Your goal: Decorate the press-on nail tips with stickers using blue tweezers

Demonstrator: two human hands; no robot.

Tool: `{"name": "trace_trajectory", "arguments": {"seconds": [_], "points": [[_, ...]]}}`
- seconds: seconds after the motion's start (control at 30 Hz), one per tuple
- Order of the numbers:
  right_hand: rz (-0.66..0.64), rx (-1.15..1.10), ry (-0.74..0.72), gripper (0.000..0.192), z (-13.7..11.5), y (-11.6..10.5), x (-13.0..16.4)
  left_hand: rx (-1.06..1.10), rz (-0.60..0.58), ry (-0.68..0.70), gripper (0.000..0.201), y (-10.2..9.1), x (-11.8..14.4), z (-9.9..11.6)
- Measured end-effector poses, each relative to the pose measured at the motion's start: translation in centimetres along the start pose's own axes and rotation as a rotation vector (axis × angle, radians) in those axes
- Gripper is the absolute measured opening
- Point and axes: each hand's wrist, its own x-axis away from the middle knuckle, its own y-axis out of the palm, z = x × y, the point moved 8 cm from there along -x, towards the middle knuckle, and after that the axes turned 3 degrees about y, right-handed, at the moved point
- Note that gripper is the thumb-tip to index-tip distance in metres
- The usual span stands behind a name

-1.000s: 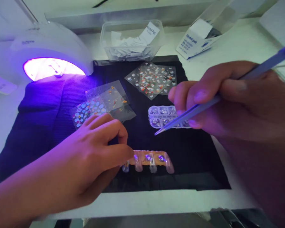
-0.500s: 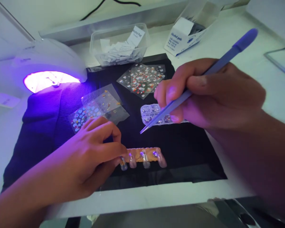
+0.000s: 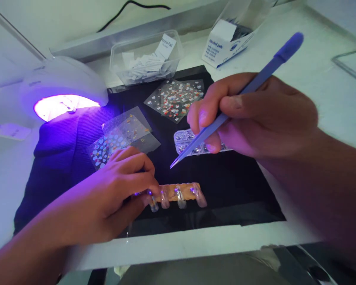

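Note:
My left hand (image 3: pixel 115 194) is closed, thumb and index finger pinching the left end of an orange strip (image 3: pixel 172 192) on the black cloth. Several false nails, such as the pinkish one (image 3: pixel 199 198) at the right end, are fixed across this strip, with small shiny dots near their upper ends. In my right hand (image 3: pixel 273 111) is a pair of blue tweezers (image 3: pixel 264 76), held slanting like a pen. Their silvery tips point down to the left above the cloth, apart from the strip. Behind them lies a clear compartment case (image 3: pixel 180 136) of tiny glittering pieces, partly covered by my right fingers.
A white nail lamp (image 3: pixel 68 75) glows purple at left on the black cloth (image 3: pixel 243 190). Clear sticker sheets (image 3: pixel 178 99) lie on the cloth, others (image 3: pixel 139 122) beside my left hand. At the back stand a plastic tub (image 3: pixel 115 59) of alcohol pads and a pad box (image 3: pixel 216 51).
My right hand and the tweezers have shifted slightly left. My left hand keeps its pinch on the strip, and the view has moved a little.

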Motion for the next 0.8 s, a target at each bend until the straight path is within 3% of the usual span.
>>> {"name": "trace_trajectory", "arguments": {"seconds": [0.47,0.8], "points": [[0.005,-0.036,0.006,0.026,0.09,-0.29,0.1,0.083,-0.095,0.008,0.016,0.48,-0.56,-0.54],[0.043,-0.029,0.006,0.027,0.14,-0.38,-0.04,0.067,-0.041,0.043,0.013,-0.02,-0.37,-0.66]]}}
